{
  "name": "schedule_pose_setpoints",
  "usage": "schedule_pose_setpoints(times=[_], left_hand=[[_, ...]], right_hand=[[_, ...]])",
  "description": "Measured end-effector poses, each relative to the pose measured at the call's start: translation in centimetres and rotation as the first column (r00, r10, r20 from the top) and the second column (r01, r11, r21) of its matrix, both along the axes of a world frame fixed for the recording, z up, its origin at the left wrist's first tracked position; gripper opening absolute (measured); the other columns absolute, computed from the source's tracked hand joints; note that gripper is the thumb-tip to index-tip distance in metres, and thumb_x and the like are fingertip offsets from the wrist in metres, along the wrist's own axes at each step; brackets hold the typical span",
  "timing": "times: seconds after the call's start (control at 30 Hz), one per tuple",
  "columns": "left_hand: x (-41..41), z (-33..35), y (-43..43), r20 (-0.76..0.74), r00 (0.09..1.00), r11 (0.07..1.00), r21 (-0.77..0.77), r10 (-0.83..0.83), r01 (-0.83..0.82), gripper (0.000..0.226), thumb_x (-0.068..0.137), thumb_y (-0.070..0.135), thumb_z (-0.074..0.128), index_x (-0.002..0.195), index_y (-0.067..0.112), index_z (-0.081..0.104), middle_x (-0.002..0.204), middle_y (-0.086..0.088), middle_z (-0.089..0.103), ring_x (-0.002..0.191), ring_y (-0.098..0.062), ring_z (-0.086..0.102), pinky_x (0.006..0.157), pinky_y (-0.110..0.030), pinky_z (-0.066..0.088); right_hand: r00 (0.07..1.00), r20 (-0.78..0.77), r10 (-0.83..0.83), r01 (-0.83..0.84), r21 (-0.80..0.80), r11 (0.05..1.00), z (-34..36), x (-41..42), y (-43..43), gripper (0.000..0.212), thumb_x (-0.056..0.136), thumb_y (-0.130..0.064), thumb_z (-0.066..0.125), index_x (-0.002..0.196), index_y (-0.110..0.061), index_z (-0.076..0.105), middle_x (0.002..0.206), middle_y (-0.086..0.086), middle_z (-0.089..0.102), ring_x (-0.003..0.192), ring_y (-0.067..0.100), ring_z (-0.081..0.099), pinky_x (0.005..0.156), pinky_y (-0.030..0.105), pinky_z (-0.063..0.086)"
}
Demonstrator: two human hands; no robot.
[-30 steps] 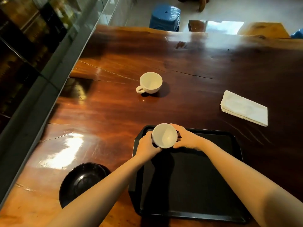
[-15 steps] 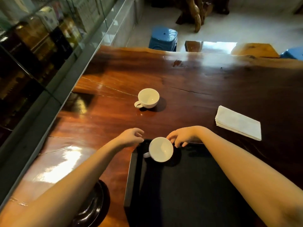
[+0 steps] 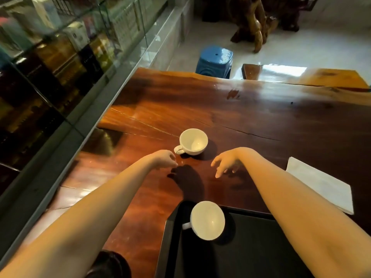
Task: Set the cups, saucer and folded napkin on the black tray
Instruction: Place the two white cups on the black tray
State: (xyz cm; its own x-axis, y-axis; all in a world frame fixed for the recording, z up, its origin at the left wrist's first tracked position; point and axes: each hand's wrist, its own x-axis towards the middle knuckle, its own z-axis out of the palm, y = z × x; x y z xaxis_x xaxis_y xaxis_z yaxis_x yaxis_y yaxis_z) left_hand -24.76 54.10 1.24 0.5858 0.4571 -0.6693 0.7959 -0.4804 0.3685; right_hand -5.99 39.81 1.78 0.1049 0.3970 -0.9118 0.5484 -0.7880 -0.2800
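One white cup [image 3: 207, 220] stands on the black tray [image 3: 251, 249], in its far left corner, handle pointing left. A second white cup [image 3: 193, 141] sits on the wooden table beyond the tray, handle toward the near left. My left hand [image 3: 163, 158] hovers just left of that cup's handle, fingers loosely curled and holding nothing. My right hand [image 3: 225, 163] is to the cup's near right, fingers spread, empty. The folded white napkin [image 3: 321, 184] lies on the table at the right. The black saucer [image 3: 109, 264] shows partly at the bottom, under my left forearm.
The dark wooden table [image 3: 261, 109] reaches far ahead. A glass display case [image 3: 60, 63] runs along its left side. A blue stool [image 3: 214, 61] and a carved wooden piece [image 3: 255, 23] stand on the floor past the far edge.
Both hands let go of the cup on the tray and reached forward toward the second cup. The view tilted up, so the tray now sits lower in frame.
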Motion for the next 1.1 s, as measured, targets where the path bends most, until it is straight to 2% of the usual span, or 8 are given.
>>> schedule_pose_setpoints(times=[0.13, 0.27, 0.4, 0.53, 0.6, 0.77, 0.97, 1.1], left_hand=[[1.7, -1.3, 1.8, -0.050, 0.998, 0.999, 0.034, -0.024, 0.026, 0.044, 0.085, 0.027, 0.057, 0.124, 0.007, 0.053, 0.120, -0.014, 0.060, 0.091, -0.026, 0.057, 0.077, -0.038, 0.055], [3.4, -2.6, 3.0, -0.026, 0.999, 0.999, 0.038, -0.028, 0.029, 0.042, 0.080, 0.029, 0.064, 0.114, 0.005, 0.059, 0.104, -0.013, 0.067, 0.078, -0.024, 0.057, 0.063, -0.034, 0.051], [5.2, -3.6, 3.6, 0.143, 0.989, 0.999, 0.014, 0.037, -0.039, 0.055, 0.077, 0.024, 0.070, 0.124, 0.006, 0.049, 0.124, -0.012, 0.057, 0.109, -0.028, 0.054, 0.085, -0.035, 0.046], [6.4, -4.3, 4.0, 0.221, 0.975, 1.000, 0.011, 0.009, -0.012, 0.064, 0.071, 0.013, 0.074, 0.129, 0.010, 0.046, 0.129, -0.011, 0.056, 0.118, -0.029, 0.051, 0.097, -0.038, 0.044], [6.6, -4.6, 4.3, 0.267, 0.962, 0.999, -0.012, 0.054, -0.053, 0.065, 0.070, 0.009, 0.074, 0.129, 0.010, 0.046, 0.129, -0.011, 0.055, 0.119, -0.029, 0.050, 0.099, -0.039, 0.043], [6.7, -5.1, 4.8, 0.418, 0.883, 0.975, -0.138, 0.214, -0.171, 0.054, 0.070, 0.004, 0.073, 0.121, 0.012, 0.055, 0.122, -0.010, 0.059, 0.115, -0.028, 0.052, 0.088, -0.033, 0.040], [6.6, -5.2, 4.2, 0.417, 0.869, 0.961, -0.183, 0.268, -0.208, 0.060, 0.068, 0.003, 0.075, 0.124, 0.013, 0.055, 0.127, -0.009, 0.057, 0.115, -0.022, 0.048, 0.090, -0.030, 0.034], [7.6, -3.2, 3.2, 0.449, 0.863, 0.971, -0.156, 0.232, -0.180, 0.063, 0.068, 0.007, 0.078, 0.126, 0.013, 0.054, 0.129, -0.010, 0.056, 0.121, -0.025, 0.048, 0.097, -0.034, 0.036]], right_hand=[[0.998, -0.010, -0.060, 0.060, 0.031, 0.998, -1.3, 1.9, 2.7, 0.078, 0.079, -0.013, 0.071, 0.143, -0.025, 0.028, 0.148, 0.007, 0.034, 0.122, 0.024, 0.044, 0.095, 0.038, 0.043], [0.999, -0.008, -0.045, 0.046, 0.121, 0.992, -2.3, 3.2, 5.1, 0.100, 0.076, -0.023, 0.076, 0.148, -0.025, 0.007, 0.155, 0.006, 0.017, 0.136, 0.031, 0.030, 0.104, 0.044, 0.038], [0.997, -0.058, -0.043, 0.058, 0.298, 0.953, -3.5, 3.9, 6.6, 0.099, 0.072, -0.012, 0.079, 0.146, -0.021, 0.014, 0.154, 0.002, 0.019, 0.140, 0.027, 0.020, 0.112, 0.046, 0.023], [0.997, -0.059, 0.043, -0.004, 0.534, 0.846, -4.2, 4.3, 7.2, 0.083, 0.071, -0.002, 0.078, 0.136, -0.020, 0.029, 0.117, -0.020, 0.037, 0.113, 0.006, 0.032, 0.091, 0.011, 0.024], [0.996, -0.087, 0.010, 0.041, 0.565, 0.824, -4.6, 4.7, 7.3, 0.084, 0.071, -0.003, 0.078, 0.135, -0.024, 0.028, 0.113, -0.024, 0.032, 0.111, 0.002, 0.028, 0.091, 0.015, 0.022], [0.965, -0.216, -0.147, 0.246, 0.561, 0.790, -6.0, 5.3, 7.1, 0.087, 0.073, -0.003, 0.075, 0.138, -0.028, 0.023, 0.129, -0.012, 0.028, 0.116, 0.007, 0.027, 0.096, 0.028, 0.023], [0.933, -0.276, -0.232, 0.350, 0.541, 0.765, -5.6, 5.2, 6.1, 0.090, 0.071, -0.002, 0.076, 0.141, -0.030, 0.025, 0.146, -0.002, 0.029, 0.127, 0.014, 0.028, 0.109, 0.041, 0.024], [0.967, -0.164, -0.195, 0.254, 0.562, 0.787, -2.5, 6.4, 5.1, 0.081, 0.073, -0.008, 0.076, 0.140, -0.021, 0.032, 0.144, 0.006, 0.038, 0.131, 0.024, 0.036, 0.098, 0.030, 0.032]])
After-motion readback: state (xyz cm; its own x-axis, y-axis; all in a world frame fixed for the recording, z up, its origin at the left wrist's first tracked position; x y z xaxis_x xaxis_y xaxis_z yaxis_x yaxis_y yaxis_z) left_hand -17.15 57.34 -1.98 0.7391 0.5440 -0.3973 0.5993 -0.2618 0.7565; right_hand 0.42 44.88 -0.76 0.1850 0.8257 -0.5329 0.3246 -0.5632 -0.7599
